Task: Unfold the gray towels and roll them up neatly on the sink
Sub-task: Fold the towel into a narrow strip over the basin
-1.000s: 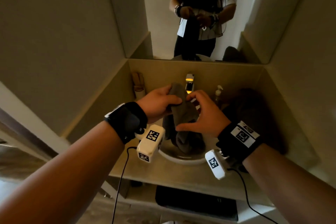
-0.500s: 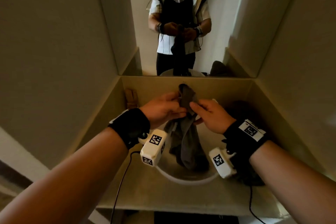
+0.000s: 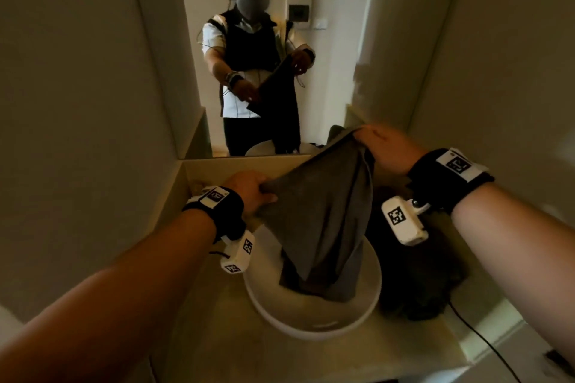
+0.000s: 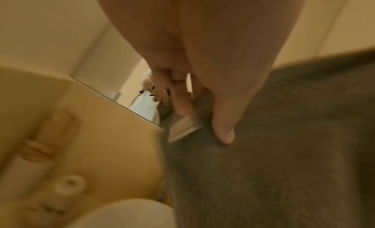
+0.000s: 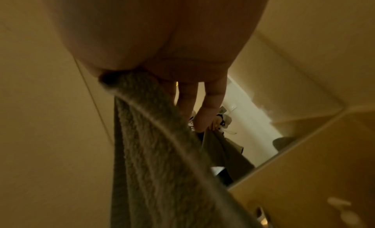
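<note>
Head view: gray towel (image 3: 323, 214) at centre of frame, held up over white round sink (image 3: 357, 314)
Towel axis: top edge slanting from lower left up to upper right; long axis hanging downward, lowest folds down inside the basin
Towel look: plain dark gray terry, partly opened, creased in vertical folds, hemmed border along one edge
Left hand (image 3: 249, 193): left of centre, fingers and thumb curled, pinching the lower corner
Right hand (image 3: 389, 149): upper right of centre, higher in frame, pinching the upper corner; two fingers straight in right wrist view
Towel to hands: stretched between both, draping below them
Right of sink: dark heap (image 3: 420, 283) on counter, detail unclear
</note>
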A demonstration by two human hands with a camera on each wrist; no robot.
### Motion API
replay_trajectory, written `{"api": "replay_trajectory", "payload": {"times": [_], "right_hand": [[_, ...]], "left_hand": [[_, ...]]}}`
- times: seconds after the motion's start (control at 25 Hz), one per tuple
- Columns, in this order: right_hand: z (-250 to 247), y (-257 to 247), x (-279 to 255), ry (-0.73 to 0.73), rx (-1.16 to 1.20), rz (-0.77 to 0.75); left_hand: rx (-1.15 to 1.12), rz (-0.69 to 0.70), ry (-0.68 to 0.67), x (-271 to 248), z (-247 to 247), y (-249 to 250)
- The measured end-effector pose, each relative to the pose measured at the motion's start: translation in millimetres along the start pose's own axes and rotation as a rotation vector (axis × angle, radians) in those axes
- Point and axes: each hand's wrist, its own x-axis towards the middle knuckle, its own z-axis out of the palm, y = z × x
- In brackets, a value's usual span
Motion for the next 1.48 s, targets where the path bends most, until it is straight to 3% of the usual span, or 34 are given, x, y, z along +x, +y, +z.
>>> {"api": "replay_trajectory", "payload": {"times": [0.08,0.24,0.48,0.64,0.88,1.04,1.16,1.36,1.48], "right_hand": [[-20.6,-1.0,-2.1,-0.009,-0.023,0.026],[-75.3,-4.4,1.4,-0.007,-0.291,0.020],[-175.0,-42.3,25.3,0.292,-0.409,-0.097],[-229.3,-73.4,34.7,0.477,-0.253,-0.127],[-263.8,-96.8,41.8,0.553,0.167,-0.258],[-263.1,-90.5,43.8,0.517,0.325,-0.301],[-229.4,-69.7,14.7,0.371,0.461,-0.240],[-104.4,12.3,-63.8,0.105,0.574,0.020],[-22.4,60.3,-128.2,0.042,0.656,0.222]], "left_hand": [[0.030,0.005,0.052,7.6,-26.4,-2.6],[0.004,0.081,0.229,17.4,-102.8,32.7],[0.091,0.215,0.518,13.5,-227.6,124.2],[0.073,0.263,0.687,-0.7,-288.0,173.6],[0.140,0.300,0.878,-23.0,-326.7,207.3],[0.053,0.298,0.800,-43.6,-313.5,204.7],[-0.031,0.275,0.678,-68.9,-276.4,176.7],[-0.122,0.189,0.277,-101.5,-149.7,96.9],[-0.155,0.127,0.087,-133.3,-59.0,46.9]]}}
